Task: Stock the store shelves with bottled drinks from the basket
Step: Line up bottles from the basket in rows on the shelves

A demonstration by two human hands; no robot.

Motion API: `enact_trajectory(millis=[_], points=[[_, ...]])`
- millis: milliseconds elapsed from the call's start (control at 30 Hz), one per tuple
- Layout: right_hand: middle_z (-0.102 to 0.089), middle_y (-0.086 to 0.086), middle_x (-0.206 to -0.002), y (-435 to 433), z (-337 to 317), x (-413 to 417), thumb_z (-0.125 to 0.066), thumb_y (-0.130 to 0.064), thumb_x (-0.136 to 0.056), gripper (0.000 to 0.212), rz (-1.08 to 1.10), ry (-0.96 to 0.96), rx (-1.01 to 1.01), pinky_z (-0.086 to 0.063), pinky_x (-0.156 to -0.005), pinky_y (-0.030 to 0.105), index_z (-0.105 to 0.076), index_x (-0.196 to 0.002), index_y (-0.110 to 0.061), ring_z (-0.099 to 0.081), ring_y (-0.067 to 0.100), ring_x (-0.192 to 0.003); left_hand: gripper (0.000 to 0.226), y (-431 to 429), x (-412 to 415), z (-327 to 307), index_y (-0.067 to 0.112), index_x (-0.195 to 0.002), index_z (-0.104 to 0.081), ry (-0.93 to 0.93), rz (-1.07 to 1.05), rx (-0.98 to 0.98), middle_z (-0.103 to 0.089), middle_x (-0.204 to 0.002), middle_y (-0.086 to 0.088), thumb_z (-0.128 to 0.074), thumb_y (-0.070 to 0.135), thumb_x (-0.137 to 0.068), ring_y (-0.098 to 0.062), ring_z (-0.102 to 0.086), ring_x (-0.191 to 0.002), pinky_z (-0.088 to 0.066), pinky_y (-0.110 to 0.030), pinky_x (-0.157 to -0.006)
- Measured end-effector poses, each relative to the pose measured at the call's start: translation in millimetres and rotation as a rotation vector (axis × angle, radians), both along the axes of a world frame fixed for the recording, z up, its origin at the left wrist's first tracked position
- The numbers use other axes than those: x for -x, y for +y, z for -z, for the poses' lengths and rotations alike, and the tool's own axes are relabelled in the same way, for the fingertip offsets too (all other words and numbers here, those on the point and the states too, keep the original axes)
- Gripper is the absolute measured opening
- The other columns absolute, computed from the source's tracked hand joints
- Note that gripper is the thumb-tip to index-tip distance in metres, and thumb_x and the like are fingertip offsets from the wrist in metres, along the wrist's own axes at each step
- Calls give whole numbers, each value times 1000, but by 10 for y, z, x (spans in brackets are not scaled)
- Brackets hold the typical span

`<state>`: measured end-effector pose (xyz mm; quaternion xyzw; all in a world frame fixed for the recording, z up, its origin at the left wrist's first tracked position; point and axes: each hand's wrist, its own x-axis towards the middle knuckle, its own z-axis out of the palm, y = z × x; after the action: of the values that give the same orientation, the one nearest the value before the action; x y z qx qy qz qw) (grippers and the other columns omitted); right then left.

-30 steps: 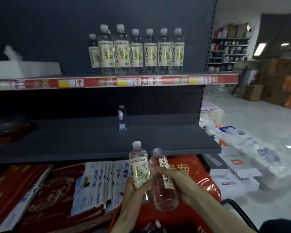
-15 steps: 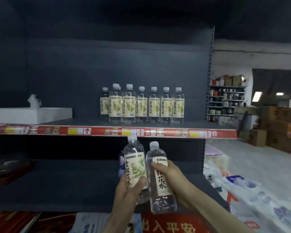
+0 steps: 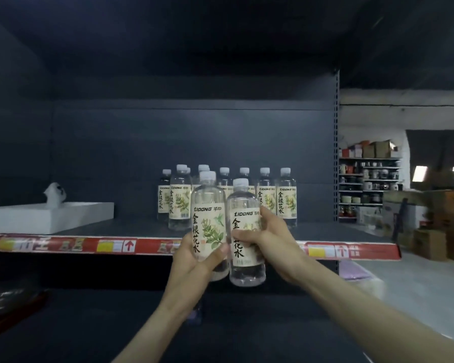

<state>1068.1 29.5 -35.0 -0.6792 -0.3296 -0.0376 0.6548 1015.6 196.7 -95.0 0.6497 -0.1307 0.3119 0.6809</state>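
Note:
I hold two clear bottles with white caps and cream flower labels side by side in front of the shelf edge. My left hand grips the left bottle low on its label. The right bottle is gripped by my right hand around its middle. Both stand upright, level with the red price strip of the upper shelf. Behind them several matching bottles stand in a row on that shelf. The basket is out of view.
A flat white box with a crumpled white thing on it lies at the shelf's left. Below is a dark lower shelf with a small bottle partly hidden behind my left forearm. Cardboard boxes and stocked racks stand to the right.
Both hands have risen with the two bottles from near the basket up to the upper shelf's edge. My view has tilted upward, so the basket and floor goods have left the frame.

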Motion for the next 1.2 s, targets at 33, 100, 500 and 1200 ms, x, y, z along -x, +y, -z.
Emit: enact_trajectory(millis=[33, 100, 500, 1200], points=[[-79, 5, -107, 15, -33, -74, -75, 3, -88, 49, 13, -19, -25, -64, -83, 43, -55, -129, -13, -78, 23, -96, 49, 12, -66, -73, 18, -132, -58, -17, -13, -40, -78, -117, 2, -80, 14, -88, -17, -74, -109, -59, -36, -92], [-80, 3, -105, 34, -91, -247, -75, 4, -87, 51, 57, -56, -87, -65, -77, 38, -55, -130, -13, -78, 22, -94, 51, 1, -226, -228, 22, -130, -58, -31, -55, -124, -77, -117, 8, -84, 18, -86, -10, -73, -108, -58, -31, -93], [-70, 5, -131, 81, -275, -1039, -98, -53, -49, 117, 274, -105, -198, -58, -94, 60, -41, -149, -27, -71, 29, -115, 84, -72, -1122, -512, 15, -151, -37, 101, -255, -330, -53, -124, 16, -82, 43, -85, -3, -56, -111, -41, -28, -103], [-74, 2, -108, -120, -83, -1169, -74, -57, -87, 60, 542, -157, 473, -58, -76, 31, -63, -124, -11, -69, 14, -83, 73, 77, -1221, -202, 17, -129, -51, 104, -750, -612, -60, -114, 3, -80, 61, -79, -16, -62, -105, -53, -30, -89]])
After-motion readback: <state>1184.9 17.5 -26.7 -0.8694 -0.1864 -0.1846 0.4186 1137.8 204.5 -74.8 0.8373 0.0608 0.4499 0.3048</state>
